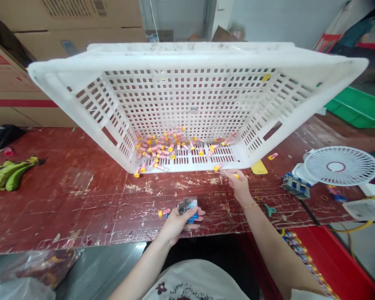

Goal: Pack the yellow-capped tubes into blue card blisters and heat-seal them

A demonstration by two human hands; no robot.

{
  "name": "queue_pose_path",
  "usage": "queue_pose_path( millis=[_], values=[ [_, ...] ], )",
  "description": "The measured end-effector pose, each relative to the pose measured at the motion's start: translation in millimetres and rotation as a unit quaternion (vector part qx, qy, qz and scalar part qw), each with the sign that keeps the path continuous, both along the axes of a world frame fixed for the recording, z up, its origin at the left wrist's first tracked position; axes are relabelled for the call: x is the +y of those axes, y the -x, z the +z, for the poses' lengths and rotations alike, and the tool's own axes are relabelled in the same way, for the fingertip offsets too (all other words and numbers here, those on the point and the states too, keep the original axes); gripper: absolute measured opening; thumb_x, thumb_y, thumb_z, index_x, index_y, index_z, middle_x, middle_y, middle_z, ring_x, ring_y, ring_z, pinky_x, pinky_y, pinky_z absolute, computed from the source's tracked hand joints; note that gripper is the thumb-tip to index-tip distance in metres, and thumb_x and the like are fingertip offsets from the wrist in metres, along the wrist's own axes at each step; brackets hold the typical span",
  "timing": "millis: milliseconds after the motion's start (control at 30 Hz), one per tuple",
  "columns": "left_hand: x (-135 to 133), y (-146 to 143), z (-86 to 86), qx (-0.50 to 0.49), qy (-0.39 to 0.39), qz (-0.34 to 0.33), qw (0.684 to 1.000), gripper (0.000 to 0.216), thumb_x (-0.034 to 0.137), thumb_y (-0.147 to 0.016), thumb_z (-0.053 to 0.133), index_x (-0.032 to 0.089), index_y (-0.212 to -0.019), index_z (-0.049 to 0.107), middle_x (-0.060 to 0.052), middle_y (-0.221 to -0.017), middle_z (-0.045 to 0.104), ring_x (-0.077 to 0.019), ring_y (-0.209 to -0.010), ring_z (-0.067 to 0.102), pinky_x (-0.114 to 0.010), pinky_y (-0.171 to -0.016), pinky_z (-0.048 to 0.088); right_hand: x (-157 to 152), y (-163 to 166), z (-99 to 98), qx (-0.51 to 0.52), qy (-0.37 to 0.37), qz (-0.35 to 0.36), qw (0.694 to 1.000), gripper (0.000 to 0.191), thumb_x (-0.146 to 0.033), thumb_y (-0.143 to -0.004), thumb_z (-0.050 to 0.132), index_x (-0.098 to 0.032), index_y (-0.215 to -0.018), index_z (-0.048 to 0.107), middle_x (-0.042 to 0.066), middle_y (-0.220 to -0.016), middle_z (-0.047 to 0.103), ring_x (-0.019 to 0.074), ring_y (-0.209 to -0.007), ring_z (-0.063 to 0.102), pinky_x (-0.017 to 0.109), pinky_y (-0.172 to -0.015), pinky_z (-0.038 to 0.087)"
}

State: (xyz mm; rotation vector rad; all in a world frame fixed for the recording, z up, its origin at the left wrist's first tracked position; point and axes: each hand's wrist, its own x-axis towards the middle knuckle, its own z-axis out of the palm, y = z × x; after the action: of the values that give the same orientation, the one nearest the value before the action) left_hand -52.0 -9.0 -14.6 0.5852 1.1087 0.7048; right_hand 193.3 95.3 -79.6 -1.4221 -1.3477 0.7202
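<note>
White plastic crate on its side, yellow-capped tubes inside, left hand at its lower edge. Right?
No: in the head view, the right hand is at the lower edge of the white plastic crate, not the left hand. Rest holds.

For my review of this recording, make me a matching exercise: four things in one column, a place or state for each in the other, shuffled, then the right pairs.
1. left hand
2. right hand
3. white crate
4. bananas

A. contains yellow-capped tubes
B. toward the left end of the red table
C. at the crate's lower edge
D. holding a partly blue packet

Pairs: 1-D, 2-C, 3-A, 4-B
</note>
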Motion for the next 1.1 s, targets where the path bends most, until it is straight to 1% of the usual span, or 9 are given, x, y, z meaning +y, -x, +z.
queue_pose_path(
  millis=[100,167,333,433,633,733,867,967,1100],
  values=[
    [-4,2,1.1,0.015,-0.001,0.018,1.0,0.038,0.043,-0.069,0.074,0.012,-0.089,0.069,-0.016,-0.102,0.071,-0.0223,-0.086,0.068,-0.029,-0.066,0.055,19,-17,3.2,-0.085,-0.033,-0.004,0.996,0.019,-0.035,-0.083,0.046,-0.018,-0.083,0.054,0.002,-0.07,0.052,0.0181,-0.069,0.051,0.034,-0.066,0.047],
    [-6,6,2.6,0.021,-0.005,0.028,0.999,0.038,0.044,-0.069,0.075,0.012,-0.089,0.068,-0.016,-0.101,0.072,-0.022,-0.084,0.069,-0.028,-0.065,0.055,26,-28,8.7,-0.153,-0.046,0.048,0.986,0.011,-0.023,-0.075,0.05,-0.018,-0.082,0.056,0.007,-0.082,0.057,0.0222,-0.084,0.054,0.04,-0.079,0.047],
    [-9,14,3.9,0.027,0.002,0.053,0.998,0.039,0.042,-0.068,0.076,0.012,-0.091,0.068,-0.016,-0.099,0.072,-0.0227,-0.085,0.069,-0.028,-0.066,0.055,12,-56,12.2,-0.29,-0.053,0.204,0.933,0.041,-0.009,-0.064,0.051,-0.018,-0.104,0.058,0.01,-0.114,0.059,0.0258,-0.114,0.05,0.045,-0.103,0.038],
    [-10,12,1.7,0.027,0.009,0.051,0.998,0.039,0.042,-0.067,0.077,0.012,-0.091,0.068,-0.015,-0.098,0.072,-0.0226,-0.085,0.069,-0.028,-0.066,0.055,-8,-66,4.0,-0.343,-0.057,0.214,0.913,0.037,-0.013,-0.073,0.048,-0.017,-0.109,0.056,0.012,-0.117,0.057,0.0257,-0.116,0.049,0.047,-0.103,0.039],
    [-7,5,1.4,0.026,0.011,0.038,0.999,0.039,0.042,-0.067,0.077,0.012,-0.09,0.068,-0.016,-0.1,0.072,-0.0232,-0.086,0.069,-0.028,-0.066,0.055,-25,-80,5.5,-0.393,-0.081,0.133,0.906,0.028,-0.019,-0.085,0.042,-0.017,-0.111,0.053,0.016,-0.119,0.053,0.0289,-0.117,0.046,0.053,-0.101,0.038],
    [-6,4,0.2,0.028,0.009,0.039,0.999,0.04,0.042,-0.067,0.077,0.012,-0.091,0.069,-0.016,-0.099,0.072,-0.0238,-0.087,0.068,-0.029,-0.067,0.056,-32,-85,15.2,-0.427,-0.079,0.195,0.879,0.037,-0.007,-0.076,0.044,-0.019,-0.108,0.057,0.012,-0.118,0.056,0.0267,-0.116,0.048,0.048,-0.101,0.04],
    [-6,1,-4.4,0.024,0.017,0.026,0.999,0.04,0.043,-0.067,0.076,0.012,-0.092,0.069,-0.015,-0.098,0.072,-0.0219,-0.084,0.068,-0.029,-0.068,0.055,-37,-73,19.8,-0.508,-0.061,0.308,0.802,0.05,0.004,-0.07,0.039,-0.018,-0.112,0.058,0.011,-0.114,0.059,0.0242,-0.114,0.049,0.042,-0.097,0.042],
    [-6,0,-6.5,0.022,0.016,0.009,1.0,0.04,0.043,-0.069,0.075,0.012,-0.092,0.069,-0.015,-0.097,0.073,-0.0208,-0.083,0.068,-0.028,-0.067,0.055,-19,-60,25.7,-0.529,-0.051,0.307,0.789,0.048,0.005,-0.072,0.038,-0.016,-0.111,0.057,0.011,-0.106,0.059,0.0216,-0.099,0.055,0.036,-0.087,0.046],
    [-5,3,-5.4,0.026,0.008,0.015,1.0,0.041,0.044,-0.068,0.075,0.012,-0.093,0.068,-0.015,-0.098,0.072,-0.0219,-0.085,0.068,-0.028,-0.067,0.055,36,-48,43.2,-0.539,-0.044,0.267,0.798,0.04,0.003,-0.078,0.035,-0.011,-0.108,0.057,0.016,-0.111,0.056,0.0241,-0.094,0.056,0.038,-0.085,0.042]
  ],
)
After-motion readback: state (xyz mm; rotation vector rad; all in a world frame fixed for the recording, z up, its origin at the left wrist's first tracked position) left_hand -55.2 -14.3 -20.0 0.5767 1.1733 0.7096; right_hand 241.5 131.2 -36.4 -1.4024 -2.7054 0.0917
